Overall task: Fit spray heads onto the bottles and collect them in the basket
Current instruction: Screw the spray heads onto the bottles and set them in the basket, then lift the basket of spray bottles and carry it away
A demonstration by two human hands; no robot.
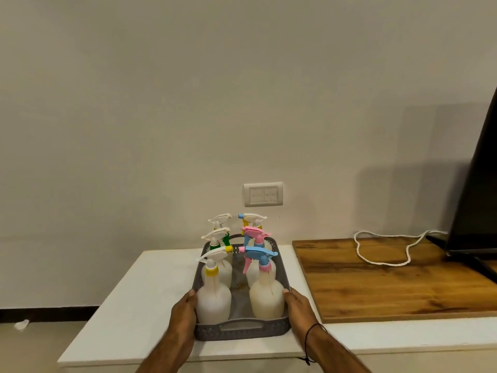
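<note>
A grey perforated basket (242,332) sits on the white table (139,305) and holds several white spray bottles standing upright in two rows. Each bottle wears a spray head. The near left bottle (213,300) has a yellow collar and a white head. The near right bottle (266,300) carries a blue and pink head. Behind them stand bottles with green, pink and yellow-blue heads. My left hand (184,316) presses flat against the basket's left wall. My right hand (297,309) lies against its right wall.
A wooden board (390,281) adjoins the white table on the right, with a looped white cord (382,254) on it. A black screen (478,211) stands at the far right. A wall socket (263,194) is behind the basket.
</note>
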